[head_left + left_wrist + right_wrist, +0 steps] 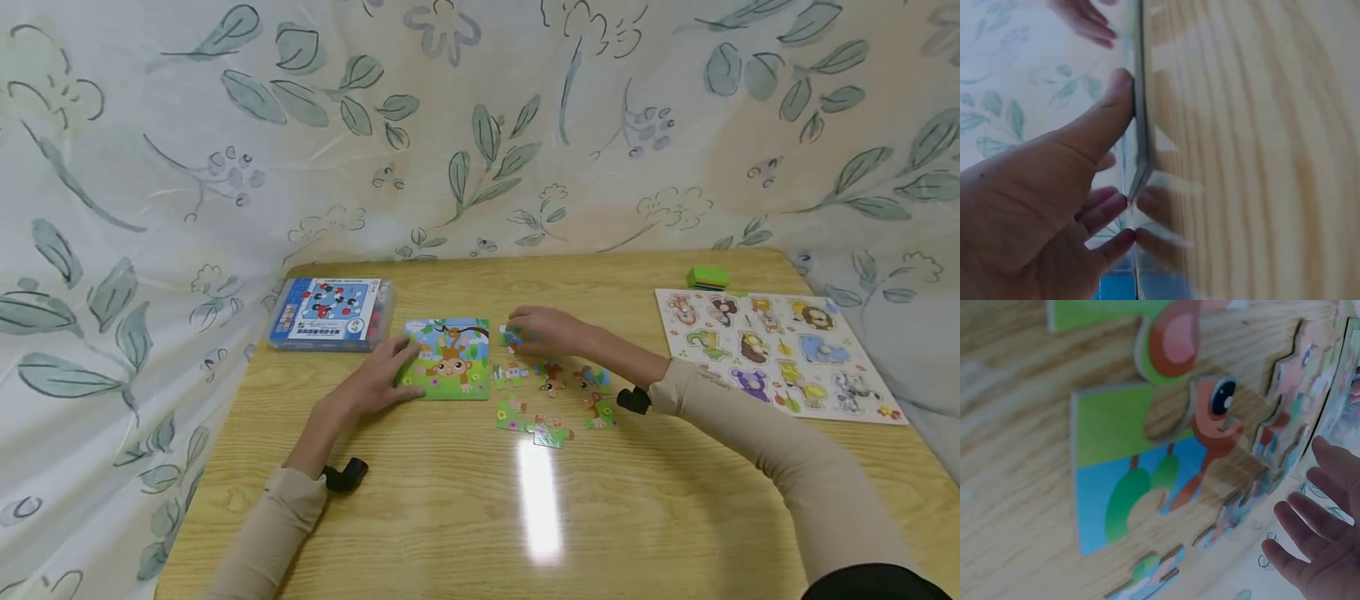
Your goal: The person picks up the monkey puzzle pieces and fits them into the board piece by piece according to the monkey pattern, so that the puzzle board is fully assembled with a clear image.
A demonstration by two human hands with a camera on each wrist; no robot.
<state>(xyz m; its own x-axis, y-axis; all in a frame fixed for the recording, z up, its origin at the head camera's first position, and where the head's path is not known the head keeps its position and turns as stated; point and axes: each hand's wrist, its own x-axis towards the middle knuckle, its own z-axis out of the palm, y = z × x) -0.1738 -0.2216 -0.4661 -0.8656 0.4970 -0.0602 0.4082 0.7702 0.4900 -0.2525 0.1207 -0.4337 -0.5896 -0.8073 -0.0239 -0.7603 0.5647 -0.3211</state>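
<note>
My left hand (378, 377) rests at the left edge of a square monkey picture board (453, 385). Its thumb (1107, 115) lies against the board, and the other fingers touch down around the corner. To the board's right, my right hand (551, 330) hovers over the upper left of a group of loose jigsaw pieces, close above a blue-green piece (507, 339) it partly covers. In the right wrist view its fingers (1310, 519) are spread and slightly bent, with nothing visible between them. A larger piece (1107, 434) with a monkey's eye lies nearby.
A clear plastic case (333, 312) with a blue-and-white molecule label sits at the back left. At the right lies a white animal puzzle sheet (765, 350), with a green block (708, 277) behind it. More jigsaw pieces (549, 435) lie toward the front. A floral curtain (480, 125) hangs behind the table.
</note>
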